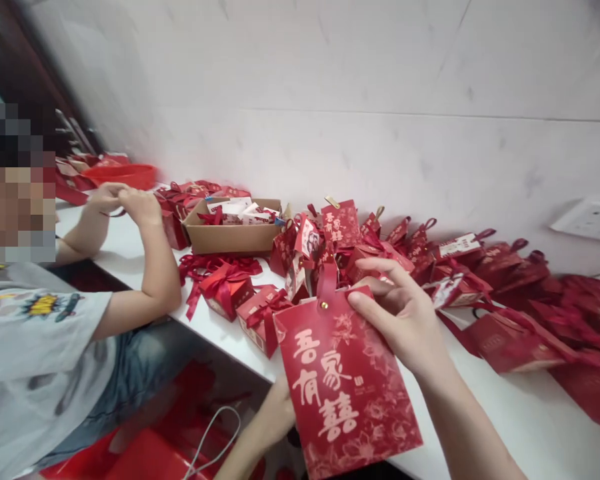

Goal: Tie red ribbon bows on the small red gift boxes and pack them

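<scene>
A red gift bag [347, 393] with pale Chinese characters, a flower print and a gold rivet at its ribbon loop fills the front middle, its face toward me. My right hand [400, 310] grips its upper right corner, thumb on the front and the other fingers partly behind. Behind the bag's left side is my left hand [280, 407]; its fingers are hidden, so I cannot see what they hold. Just beyond the bag, small red gift boxes [265, 317] tied with ribbon bows sit on the white table [500, 407].
A cardboard box [233, 239] holds white and red packets. Many red favour bags [505, 267] line the wall on the right. A co-worker sits on the left, both hands [133, 200] together at a dark red strip. A red basket [125, 175] stands farther back.
</scene>
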Motion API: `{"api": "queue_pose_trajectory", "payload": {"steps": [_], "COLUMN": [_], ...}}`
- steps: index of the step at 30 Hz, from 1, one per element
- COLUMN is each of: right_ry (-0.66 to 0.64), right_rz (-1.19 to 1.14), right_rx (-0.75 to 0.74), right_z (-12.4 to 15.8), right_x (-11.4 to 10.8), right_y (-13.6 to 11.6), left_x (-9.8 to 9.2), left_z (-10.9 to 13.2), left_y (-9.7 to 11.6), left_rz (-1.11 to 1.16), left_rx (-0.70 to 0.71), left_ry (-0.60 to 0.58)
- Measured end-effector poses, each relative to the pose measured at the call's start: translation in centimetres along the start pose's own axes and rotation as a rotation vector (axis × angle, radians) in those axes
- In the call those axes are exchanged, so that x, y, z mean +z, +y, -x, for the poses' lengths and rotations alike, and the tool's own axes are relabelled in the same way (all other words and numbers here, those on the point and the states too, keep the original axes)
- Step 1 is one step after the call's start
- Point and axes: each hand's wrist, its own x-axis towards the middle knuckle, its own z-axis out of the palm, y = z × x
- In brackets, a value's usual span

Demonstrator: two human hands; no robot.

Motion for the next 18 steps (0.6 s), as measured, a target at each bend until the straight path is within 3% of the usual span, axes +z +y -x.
{"api": "queue_pose_trajectory", "payload": {"steps": [3,9,14,18], "right_ry": [0.032,0.155,0.059,0.071], "right_rz": [0.055,0.093,0.093,0.094], "right_rx": [0.014,0.027,0.065,0.082], "right_z": [1.9,3.4,3.9,4.2], "right_x": [-0.6,-1.3,-0.5,0.0], "right_y": [0.3,0.7,1.0,1.4], "left_x": [-1.7,-4.7,-4.3,-3.8], "left_z": [0.6,-1.1,-2.5,-2.7], "left_y": [2.3,7.7,10.7,11.9], "left_rz": [0.123,-0.043,-0.022,-0.087], "left_rx": [-0.025,-0.045,-0.002,0.020], "left_ry": [0.073,0.072,-0.012,0.015]}}
